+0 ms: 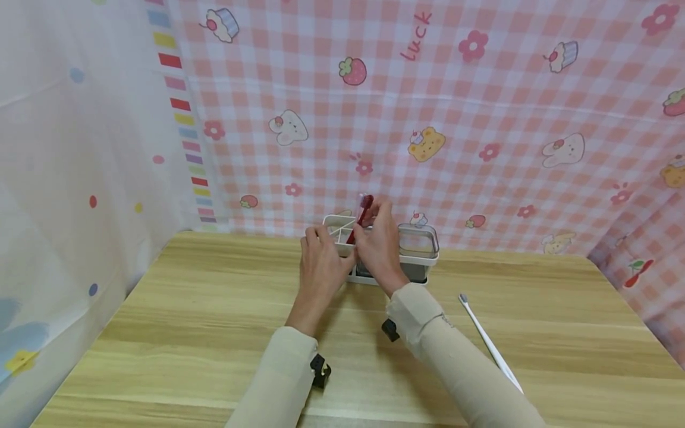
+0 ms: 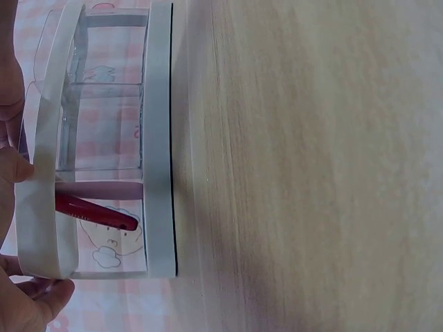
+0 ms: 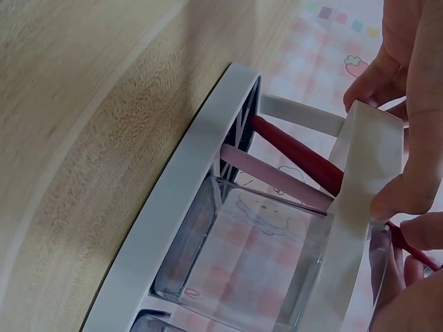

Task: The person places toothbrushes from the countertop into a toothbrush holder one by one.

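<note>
A white toothbrush holder [image 1: 393, 277] with clear cups [image 3: 242, 256] stands at the back of the table. A red toothbrush [image 1: 365, 205] leans in its left section, bristles up; its handle [image 2: 97, 212] reaches down through the upper rack. My right hand [image 1: 381, 246] pinches the red toothbrush near its neck, as the right wrist view shows at the lower right. My left hand [image 1: 320, 267] grips the left end of the rack's rim, thumb in front and fingers over the far side. The left palm is hidden in the head view.
A white toothbrush [image 1: 491, 345] with a grey head lies on the wooden table [image 1: 214, 333] to the right of my right forearm. Behind the holder hangs a pink checked cloth [image 1: 321, 160]; a white dotted cloth [image 1: 80, 148] hangs at the left.
</note>
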Action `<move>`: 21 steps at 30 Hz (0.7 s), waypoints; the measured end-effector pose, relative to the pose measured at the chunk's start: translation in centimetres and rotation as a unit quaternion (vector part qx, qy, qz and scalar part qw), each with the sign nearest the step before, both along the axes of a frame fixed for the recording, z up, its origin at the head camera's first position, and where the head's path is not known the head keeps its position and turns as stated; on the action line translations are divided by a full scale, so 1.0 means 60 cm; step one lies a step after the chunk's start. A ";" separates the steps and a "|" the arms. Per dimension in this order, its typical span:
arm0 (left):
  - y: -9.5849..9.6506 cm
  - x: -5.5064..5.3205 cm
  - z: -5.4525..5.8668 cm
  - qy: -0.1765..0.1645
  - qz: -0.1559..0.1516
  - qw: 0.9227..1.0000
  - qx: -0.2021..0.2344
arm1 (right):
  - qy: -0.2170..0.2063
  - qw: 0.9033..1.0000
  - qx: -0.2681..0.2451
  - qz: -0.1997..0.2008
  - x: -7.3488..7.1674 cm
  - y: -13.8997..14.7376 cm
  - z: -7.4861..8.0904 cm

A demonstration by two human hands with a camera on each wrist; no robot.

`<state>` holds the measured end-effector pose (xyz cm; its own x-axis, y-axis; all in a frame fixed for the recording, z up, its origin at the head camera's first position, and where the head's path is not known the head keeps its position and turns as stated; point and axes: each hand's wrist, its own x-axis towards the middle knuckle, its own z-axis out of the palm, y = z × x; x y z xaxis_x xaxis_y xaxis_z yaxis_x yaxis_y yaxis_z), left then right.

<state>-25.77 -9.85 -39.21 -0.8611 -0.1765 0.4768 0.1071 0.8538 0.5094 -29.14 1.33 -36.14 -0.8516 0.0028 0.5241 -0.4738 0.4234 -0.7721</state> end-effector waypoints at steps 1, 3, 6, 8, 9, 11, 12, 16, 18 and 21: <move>0.000 0.000 0.000 -0.002 -0.001 1.000 0.000 | -0.001 1.000 0.003 0.001 0.000 0.000 0.000; -0.001 0.000 0.000 -0.002 -0.002 1.000 -0.003 | -0.004 1.000 0.007 0.005 0.000 0.001 -0.001; -0.001 0.000 0.000 -0.001 -0.003 1.000 -0.005 | -0.012 1.000 0.014 0.007 0.000 0.001 -0.002; 0.000 0.000 0.001 0.002 -0.002 1.000 -0.006 | -0.021 1.000 0.018 0.006 -0.002 0.002 -0.002; 0.000 0.000 0.001 0.004 -0.001 1.000 -0.006 | -0.025 0.999 0.019 0.006 -0.001 0.002 -0.001; 0.001 -0.001 0.001 0.008 0.001 1.000 -0.006 | -0.033 0.999 0.019 0.007 -0.001 0.002 0.000; 0.001 -0.001 0.001 0.009 0.002 1.000 -0.006 | -0.037 0.999 0.020 0.007 -0.001 0.002 0.000; 0.001 0.000 0.000 0.009 0.001 1.000 -0.004 | -0.044 0.999 0.017 0.008 0.000 0.004 0.002; 0.001 0.000 -0.001 0.003 0.001 1.000 0.000 | -0.047 0.999 0.015 0.010 0.001 0.005 0.002; 0.001 0.000 0.001 -0.007 0.000 1.000 0.006 | -0.047 0.999 0.007 0.013 0.000 0.009 0.003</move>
<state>-25.78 -9.76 -39.13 -0.8680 -0.1812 0.4622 0.1003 0.8478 0.5208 -29.14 1.88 -35.96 -0.8966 -0.0262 0.4421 -0.4108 0.4224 -0.8080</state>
